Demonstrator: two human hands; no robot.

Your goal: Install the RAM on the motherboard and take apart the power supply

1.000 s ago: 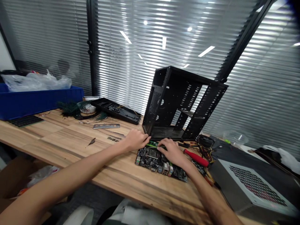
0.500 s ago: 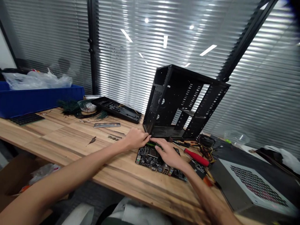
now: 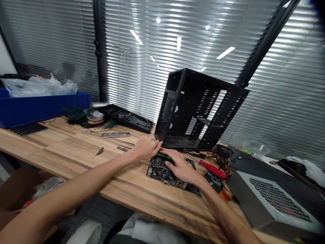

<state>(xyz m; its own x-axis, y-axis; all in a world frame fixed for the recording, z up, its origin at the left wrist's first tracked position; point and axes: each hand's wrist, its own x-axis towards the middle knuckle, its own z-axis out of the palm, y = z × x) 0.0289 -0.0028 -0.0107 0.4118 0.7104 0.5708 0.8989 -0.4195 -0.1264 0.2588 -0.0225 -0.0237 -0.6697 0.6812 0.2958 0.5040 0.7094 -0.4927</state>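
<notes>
A dark motherboard [image 3: 162, 174] lies flat on the wooden table, its port edge facing me. Along its far side runs a narrow green strip [image 3: 164, 156], which looks like a memory stick. My left hand [image 3: 147, 148] is closed at the strip's left end; its fingers hide whatever they grip. Over the board reaches my right hand [image 3: 179, 164], fingers stretched out along the strip and thumb apart, its fingertips close to my left thumb. Behind both hands stands an open black computer case [image 3: 175, 105].
A red-handled screwdriver [image 3: 213, 169] lies right of the board, near cables and a fan [image 3: 223, 151]. A grey power supply [image 3: 269, 200] sits at the right front. Farther left are a metal plate [image 3: 115, 135], a black panel [image 3: 127, 118] and a blue bin [image 3: 45, 107].
My left hand has shifted slightly up and left. My right fingertips have moved slightly left along the strip. The board and case stay in place.
</notes>
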